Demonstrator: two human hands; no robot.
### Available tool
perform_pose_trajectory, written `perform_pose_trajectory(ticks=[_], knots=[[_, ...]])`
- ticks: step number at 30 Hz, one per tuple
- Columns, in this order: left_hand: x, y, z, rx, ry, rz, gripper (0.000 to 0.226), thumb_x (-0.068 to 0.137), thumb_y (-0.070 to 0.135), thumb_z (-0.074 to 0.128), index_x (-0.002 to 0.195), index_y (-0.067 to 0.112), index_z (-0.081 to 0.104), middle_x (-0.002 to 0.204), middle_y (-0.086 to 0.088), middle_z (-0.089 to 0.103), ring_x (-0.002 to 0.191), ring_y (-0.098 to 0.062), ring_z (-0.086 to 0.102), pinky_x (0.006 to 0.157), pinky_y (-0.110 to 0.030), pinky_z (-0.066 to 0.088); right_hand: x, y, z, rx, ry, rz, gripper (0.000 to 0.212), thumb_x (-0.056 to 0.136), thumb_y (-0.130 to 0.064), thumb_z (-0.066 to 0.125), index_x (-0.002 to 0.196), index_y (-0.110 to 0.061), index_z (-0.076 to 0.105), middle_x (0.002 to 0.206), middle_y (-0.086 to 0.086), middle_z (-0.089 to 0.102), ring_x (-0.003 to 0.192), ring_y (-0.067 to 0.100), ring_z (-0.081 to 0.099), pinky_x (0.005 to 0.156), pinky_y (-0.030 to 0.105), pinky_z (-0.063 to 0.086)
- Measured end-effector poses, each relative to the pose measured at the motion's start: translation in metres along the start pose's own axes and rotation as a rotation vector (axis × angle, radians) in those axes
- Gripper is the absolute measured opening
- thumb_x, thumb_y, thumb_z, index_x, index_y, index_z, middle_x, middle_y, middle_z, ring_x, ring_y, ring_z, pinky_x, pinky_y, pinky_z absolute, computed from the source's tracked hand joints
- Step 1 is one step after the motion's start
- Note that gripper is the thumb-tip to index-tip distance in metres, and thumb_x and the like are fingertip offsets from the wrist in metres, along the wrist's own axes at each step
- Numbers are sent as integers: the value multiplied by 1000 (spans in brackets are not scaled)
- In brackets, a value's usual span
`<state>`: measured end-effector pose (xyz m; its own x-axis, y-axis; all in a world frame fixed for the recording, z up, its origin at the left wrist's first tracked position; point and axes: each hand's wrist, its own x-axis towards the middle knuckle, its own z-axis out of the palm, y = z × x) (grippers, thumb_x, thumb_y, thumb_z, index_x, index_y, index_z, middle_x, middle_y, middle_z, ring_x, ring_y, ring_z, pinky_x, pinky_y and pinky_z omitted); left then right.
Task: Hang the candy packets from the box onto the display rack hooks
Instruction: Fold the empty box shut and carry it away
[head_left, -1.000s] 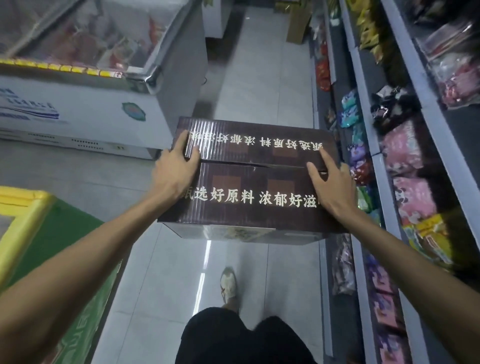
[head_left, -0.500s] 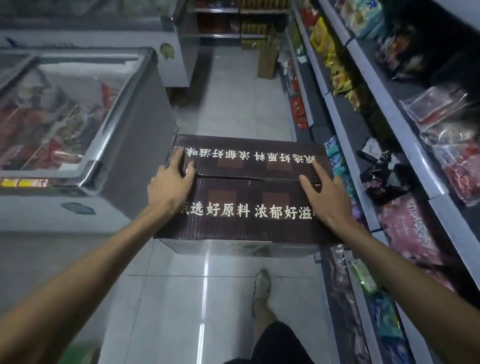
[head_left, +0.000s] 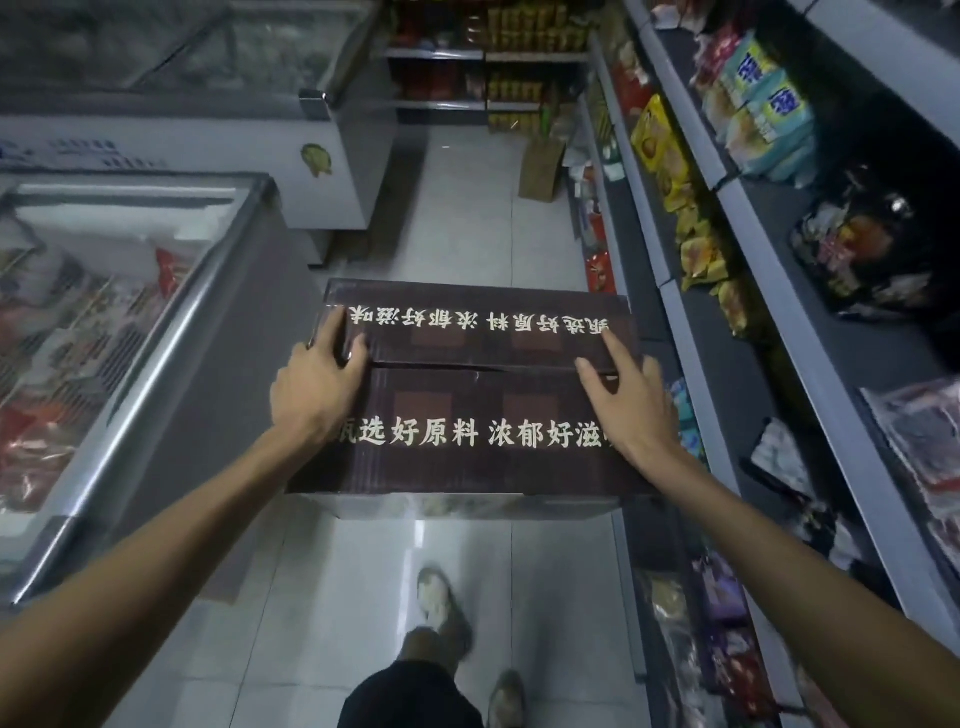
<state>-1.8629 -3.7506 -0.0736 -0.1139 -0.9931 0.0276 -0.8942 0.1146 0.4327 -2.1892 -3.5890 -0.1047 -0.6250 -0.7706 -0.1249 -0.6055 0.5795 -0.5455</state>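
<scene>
Head view, looking down a narrow shop aisle. A dark brown carton box (head_left: 467, 400) w/ gold Chinese lettering is seen centre frame, above the tiled floor (head_left: 467, 218), btw. a glass-topped chest freezer (head_left: 171, 332) on the L and grey shelves (head_left: 698, 338) of snack bags on the R.

The box's two top flaps are closed and meet at a seam (head_left: 467, 367), so no candy packets can be seen; they are judged to be inside, unopened.

The L hand (head_left: 317, 387) is laid on the box's top near the L edge, fingers spread fairly flat across the seam onto the far flap. The R hand (head_left: 626, 400) is laid on the top near the R edge, fingers straight and fanned wide, tips touching the far flap. Nothing is pinched by either hand. One hand per side is judged to be for steadying the box and keeping the flaps down while it is moved. What bears the box from below is hidden; it cannot be told.

A shoe (head_left: 439, 597) is seen mid-step under the box, blurred, so walking is implied.

No rack hooks can be made out. Task is judged to be at the carrying stage; nothing is hung yet.
</scene>
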Motion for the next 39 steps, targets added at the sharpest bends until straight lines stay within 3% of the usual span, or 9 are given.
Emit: perform_pose_trajectory(ticks=[7,18,24,29,33,37,39], knots=[[150,13,39,3,3,22,60,102,68,31,159,49,23,126,-25,63,111,-50,64,98,-59,51,139,-54,26,-33,-19,-15,66,100,-76,38,160,-57,20,163,12,33,140,47,47,108,56,44],[301,50,94,-26,-70,-14,60,102,67,34,158,50,21,127,-25,62,110,-50,65,96,-59,52,290,-72,53,20,-79,34,69,99,-73,46,160,-58,18,172,10,19,153,46,32,118,61,35],[353,64,180,-90,-95,-154,73,99,65,46,155,33,13,136,-19,64,104,-49,69,92,-61,54,379,-28,104,7,-141,72,71,98,-74,45,160,-60,14,173,11,16,149,45,39,116,61,42],[396,47,298,-90,-113,-279,52,98,66,48,129,26,36,130,-13,67,103,-47,69,91,-59,54,462,32,195,45,-209,75,74,94,-80,42,159,-62,11,172,10,20,150,42,38,114,62,43],[414,26,368,-88,-145,-292,60,100,62,48,144,25,34,139,-13,61,109,-47,67,93,-57,52,494,73,264,76,-231,86,84,81,-96,34,157,-67,11,170,9,24,150,40,40,110,65,48],[416,-40,490,-33,-198,-369,70,101,61,46,156,22,26,144,-16,55,114,-49,63,94,-57,50,514,139,378,84,-289,118,76,95,-74,51,162,-55,19,164,9,30,144,37,47,110,61,50],[419,-52,513,-17,-203,-354,70,102,61,44,156,19,26,143,-16,56,113,-49,63,93,-58,51,521,150,394,76,-281,64,75,100,-62,57,165,-45,23,162,12,35,144,36,46,114,57,47]])
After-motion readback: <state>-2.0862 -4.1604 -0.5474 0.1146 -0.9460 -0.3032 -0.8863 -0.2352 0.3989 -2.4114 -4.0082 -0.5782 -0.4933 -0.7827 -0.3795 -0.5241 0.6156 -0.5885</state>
